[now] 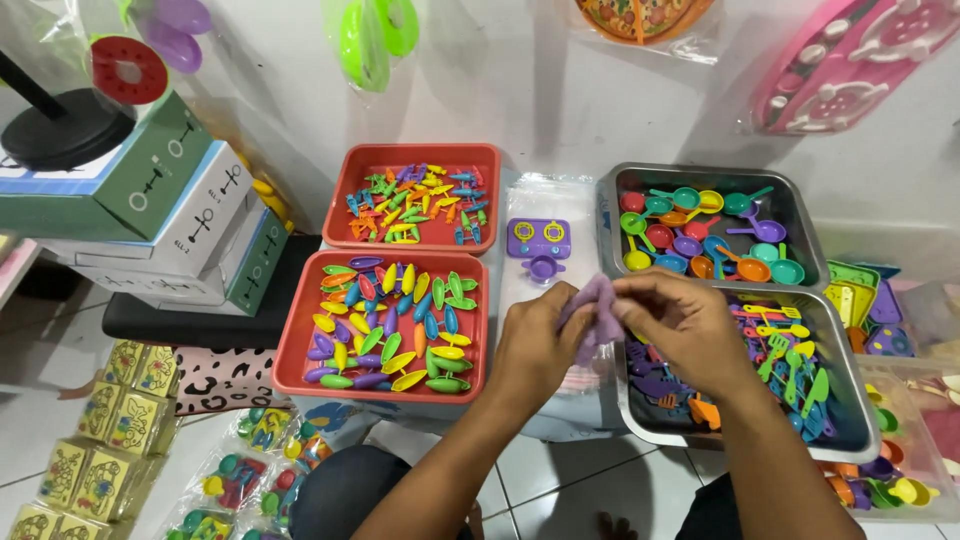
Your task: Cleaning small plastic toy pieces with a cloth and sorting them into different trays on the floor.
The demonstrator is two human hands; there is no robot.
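Note:
My left hand [535,345] and my right hand [680,325] meet in the middle, both pinching a small light-purple plastic piece [597,312] between their fingers. They hover over a stack of clear plastic bags [548,205]. On the bags, just beyond my hands, lies a purple toy stove [538,237] with a small purple pot [542,267] in front of it. Under my right wrist is a metal tray [850,400] of toy kitchen utensils.
Two red trays sit left of the bags: the near one [300,330] holds coloured oval pieces, the far one [345,190] small toy parts. A second metal tray [800,210] holds toy pans. Stacked boxes [170,210] stand at left; packed toy bags [235,475] lie on the floor.

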